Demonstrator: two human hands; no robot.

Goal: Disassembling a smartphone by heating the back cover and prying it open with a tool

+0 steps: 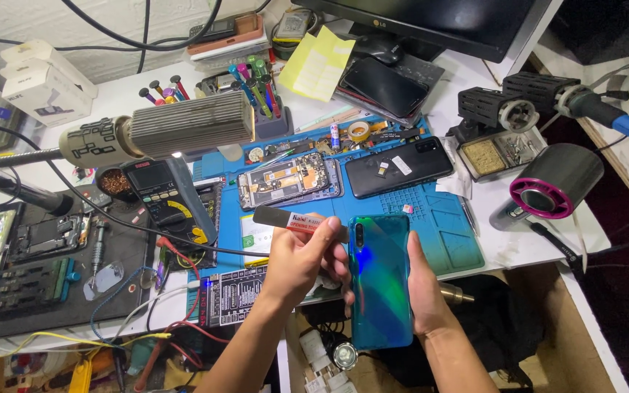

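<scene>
Over the near edge of the desk, just past its front rim: holding a smartphone back-up, glossy teal-to-green glass, rectangular with rounded corners, camera strip at the upper left. Cradling it in the right hand, fingers curled round the right side, thumb lying along the edge. Pinching a thin flat metal opening tool in the left hand, thumb and fingers pressed together on its red-labelled middle, the blade lying across the phone's top left corner.

Risk, as a judgement: cracking or scratching the glossy back through too steep an angle or too much force at the seam; slipping off the smooth edge toward the holding fingers; dropping the phone, as no surface is supporting it.

Further back on the blue ribbed work mat: an opened phone chassis, a matt black phone. Left of these, a multimeter and a finned cylindrical lamp head.
</scene>
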